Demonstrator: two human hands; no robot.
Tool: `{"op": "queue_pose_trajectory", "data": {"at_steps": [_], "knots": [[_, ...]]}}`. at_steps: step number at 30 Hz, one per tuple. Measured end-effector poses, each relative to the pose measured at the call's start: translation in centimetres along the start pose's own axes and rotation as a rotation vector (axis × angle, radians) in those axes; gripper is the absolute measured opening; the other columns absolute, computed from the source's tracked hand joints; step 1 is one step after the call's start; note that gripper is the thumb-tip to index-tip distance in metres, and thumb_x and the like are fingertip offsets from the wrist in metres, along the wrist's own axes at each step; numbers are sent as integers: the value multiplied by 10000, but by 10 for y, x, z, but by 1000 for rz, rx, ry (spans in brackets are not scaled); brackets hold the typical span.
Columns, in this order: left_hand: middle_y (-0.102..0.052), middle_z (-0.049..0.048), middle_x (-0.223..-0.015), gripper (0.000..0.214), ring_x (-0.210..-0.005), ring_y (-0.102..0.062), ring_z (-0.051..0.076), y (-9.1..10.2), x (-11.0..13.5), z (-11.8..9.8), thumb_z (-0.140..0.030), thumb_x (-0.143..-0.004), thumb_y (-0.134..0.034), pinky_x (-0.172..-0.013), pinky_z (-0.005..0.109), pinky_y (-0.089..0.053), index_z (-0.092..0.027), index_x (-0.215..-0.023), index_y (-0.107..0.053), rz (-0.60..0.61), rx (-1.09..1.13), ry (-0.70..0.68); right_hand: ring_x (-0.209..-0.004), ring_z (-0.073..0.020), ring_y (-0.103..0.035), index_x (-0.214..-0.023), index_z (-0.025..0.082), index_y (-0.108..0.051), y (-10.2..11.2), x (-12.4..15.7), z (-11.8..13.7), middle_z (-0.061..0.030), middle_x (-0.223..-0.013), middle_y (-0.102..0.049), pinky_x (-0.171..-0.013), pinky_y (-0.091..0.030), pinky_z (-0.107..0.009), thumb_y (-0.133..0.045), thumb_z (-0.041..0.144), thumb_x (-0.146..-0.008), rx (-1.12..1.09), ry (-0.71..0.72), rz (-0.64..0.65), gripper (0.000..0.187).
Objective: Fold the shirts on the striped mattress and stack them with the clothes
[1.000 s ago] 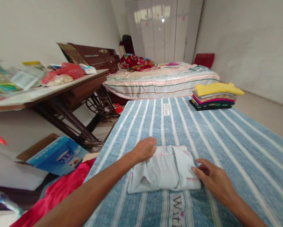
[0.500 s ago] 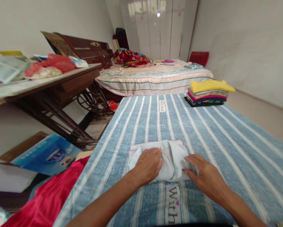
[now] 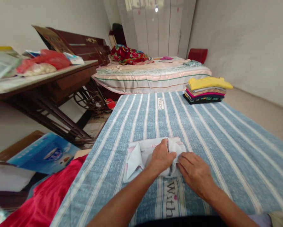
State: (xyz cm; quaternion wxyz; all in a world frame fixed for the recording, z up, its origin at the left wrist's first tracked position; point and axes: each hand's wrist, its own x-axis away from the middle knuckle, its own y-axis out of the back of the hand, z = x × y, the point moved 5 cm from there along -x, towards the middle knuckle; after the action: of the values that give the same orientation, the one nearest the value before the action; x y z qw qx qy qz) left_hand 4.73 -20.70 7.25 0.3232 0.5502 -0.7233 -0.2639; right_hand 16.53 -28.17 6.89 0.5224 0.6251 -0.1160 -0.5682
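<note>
A pale blue folded garment (image 3: 141,154) with pink trim lies on the blue striped bed sheet (image 3: 203,132) just in front of me. My left hand (image 3: 160,157) is closed on a fold at the garment's middle, thumb up against the cloth. To its right, my right hand (image 3: 194,171) pinches the garment's right edge, fingers curled down onto it. The two hands almost touch. The garment's left part, with its collar, lies uncovered.
A stack of folded clothes (image 3: 206,90) topped by a yellow piece sits at the sheet's far right. A red cloth (image 3: 44,195) and a blue box (image 3: 42,153) lie at the left. A cluttered wooden table (image 3: 49,78) stands left; another bed (image 3: 153,74) lies beyond.
My left hand moved from the garment's far left corner onto its middle, and my right hand came in from the right edge. The garment got bunched narrower between them.
</note>
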Motion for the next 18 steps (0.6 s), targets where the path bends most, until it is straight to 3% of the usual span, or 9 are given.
{"op": "queue_pose_trajectory", "data": {"at_steps": [4,10,14,18], "knots": [[-615,-20,-663,540,-661,-577,159,-3,-15,3,-64,-619,-535,-651,247,-430,-143,-1153,-504,9,125,-90,-863,-227,-557,-819,143,-636,-2,0,3,-111,-893,-623,-771,-453,-382,-428,128,-892,26,44,38,220],[-640,-19,-743,574,-678,-572,131,-10,-24,4,-11,-630,-489,-680,236,-441,-148,-1186,-495,10,162,-155,-917,-226,-570,-931,155,-625,-3,3,6,-104,-951,-630,-803,-458,-388,-457,167,-885,-49,66,32,175],[-641,-9,-758,613,-706,-584,136,-10,-28,5,-4,-633,-486,-699,239,-447,-137,-1231,-472,0,164,-152,-882,-219,-562,-1089,146,-597,-3,-3,12,-101,-905,-625,-773,-466,-364,-432,145,-891,-41,113,52,258],[-663,23,-816,580,-776,-603,159,-2,-24,1,-17,-664,-476,-734,256,-450,-137,-1232,-468,4,164,-128,-775,-192,-537,-930,149,-643,-10,-11,13,-80,-816,-594,-712,-466,-319,-442,85,-861,0,172,181,222]]}}
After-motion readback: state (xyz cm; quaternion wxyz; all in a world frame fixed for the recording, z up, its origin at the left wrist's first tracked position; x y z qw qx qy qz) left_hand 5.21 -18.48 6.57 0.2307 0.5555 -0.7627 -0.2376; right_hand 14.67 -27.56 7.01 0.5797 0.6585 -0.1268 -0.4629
